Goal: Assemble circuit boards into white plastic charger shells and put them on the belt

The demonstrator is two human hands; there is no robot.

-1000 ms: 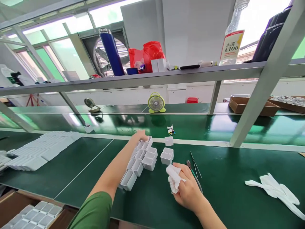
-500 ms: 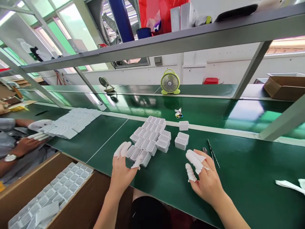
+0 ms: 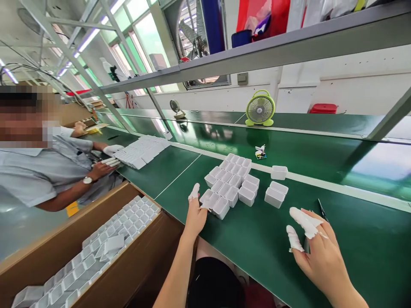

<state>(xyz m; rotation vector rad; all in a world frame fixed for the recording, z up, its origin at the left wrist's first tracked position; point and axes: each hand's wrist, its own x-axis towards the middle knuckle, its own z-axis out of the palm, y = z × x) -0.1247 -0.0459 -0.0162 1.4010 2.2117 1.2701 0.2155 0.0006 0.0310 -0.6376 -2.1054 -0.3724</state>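
Observation:
A cluster of small white open-topped plastic boxes [image 3: 226, 175] stands in rows on the green bench. My left hand [image 3: 195, 211], with white covers on its fingertips, is at the cluster's near left corner. Its fingers are apart, and its thumb overlaps the closest box; whether it touches, I cannot tell. To the right, my right hand [image 3: 321, 256] hovers over the bench with thumb and fingers spread, holding nothing. Dark tweezers [image 3: 322, 209] lie partly hidden behind it. Between the hands are a pair of white boxes [image 3: 276, 194] and a single white box [image 3: 279, 172].
On the left, a cardboard carton [image 3: 173, 233] holds many white boxes. Beyond it a co-worker [image 3: 64, 171] handles white pieces [image 3: 143, 149]. A small circuit board [image 3: 260, 152] and a green fan [image 3: 260, 109] are farther back. A shelf beam [image 3: 257, 60] crosses above.
The view has swung left, bringing more of the carton and the co-worker into sight. My left hand has shifted to the left edge of the cluster. My right hand stays spread.

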